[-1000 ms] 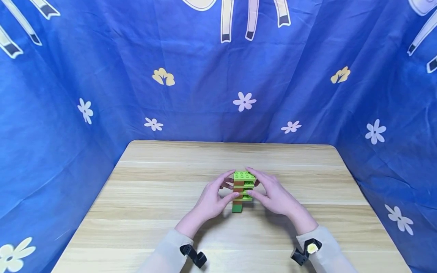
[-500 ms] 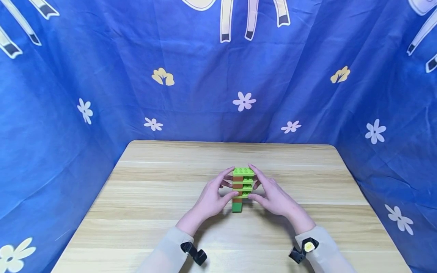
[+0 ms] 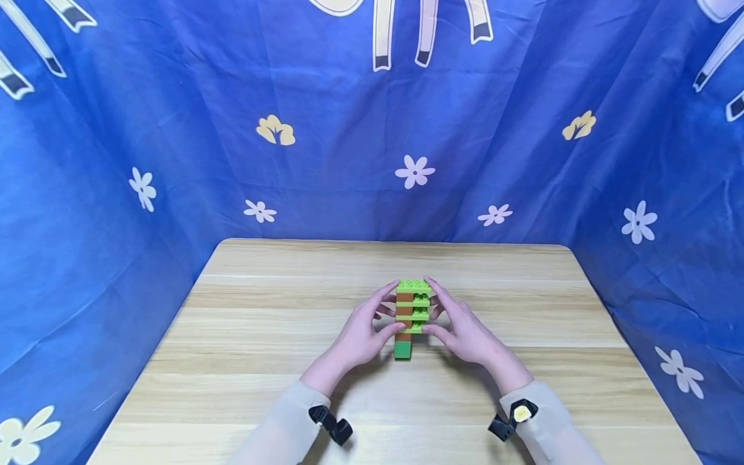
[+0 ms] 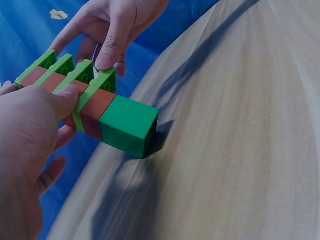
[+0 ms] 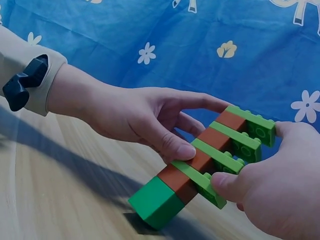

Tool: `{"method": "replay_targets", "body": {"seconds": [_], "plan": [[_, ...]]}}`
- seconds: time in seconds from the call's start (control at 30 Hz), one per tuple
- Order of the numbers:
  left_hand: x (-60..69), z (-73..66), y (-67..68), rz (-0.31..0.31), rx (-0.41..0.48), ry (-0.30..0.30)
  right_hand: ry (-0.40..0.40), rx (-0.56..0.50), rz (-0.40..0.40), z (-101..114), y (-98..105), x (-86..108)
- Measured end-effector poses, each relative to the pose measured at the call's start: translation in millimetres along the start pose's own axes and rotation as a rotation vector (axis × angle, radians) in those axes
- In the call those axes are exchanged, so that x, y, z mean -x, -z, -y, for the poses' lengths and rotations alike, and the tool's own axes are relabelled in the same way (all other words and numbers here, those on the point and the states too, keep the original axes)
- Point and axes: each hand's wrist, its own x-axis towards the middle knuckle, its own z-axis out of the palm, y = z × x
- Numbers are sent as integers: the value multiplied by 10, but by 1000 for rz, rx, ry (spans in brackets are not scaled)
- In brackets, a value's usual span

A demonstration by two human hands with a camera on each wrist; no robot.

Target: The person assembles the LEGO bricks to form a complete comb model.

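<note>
A tower of toy building blocks (image 3: 404, 311) stands between both hands. It has a dark green block (image 4: 131, 125) at its foot, then brown blocks (image 5: 231, 121) alternating with lime green plates (image 5: 204, 186) that jut out to the right. My left hand (image 3: 363, 332) grips the tower's left side, its thumb on a brown block and its fingers behind. With my right hand (image 3: 465, 332) I hold the jutting plates, thumb on a low one and index fingertip at the top one. A shadow lies under the foot; whether it touches the table cannot be told.
The wooden table (image 3: 261, 290) extends around the hands on all sides. Blue patterned cloth (image 3: 337, 194) hangs behind it and along both sides. Each wrist wears a black camera mount (image 3: 331, 425).
The tower's top has risen in the head view and its studs show less, while more of its front face shows. Both hands have shifted slightly with it, keeping hold.
</note>
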Motion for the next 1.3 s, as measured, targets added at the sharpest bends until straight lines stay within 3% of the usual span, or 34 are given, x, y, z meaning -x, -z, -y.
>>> {"method": "replay_targets", "body": {"seconds": [0.7, 1.07, 1.3], "plan": [[-157, 93, 26, 66, 62, 151, -123, -81, 44, -138, -11, -159], [-269, 141, 25, 89, 77, 226, -204, -134, 112, -232, 23, -272], [-341, 197, 21, 95, 123, 286, -211, -210, 151, -350, 20, -363]]}}
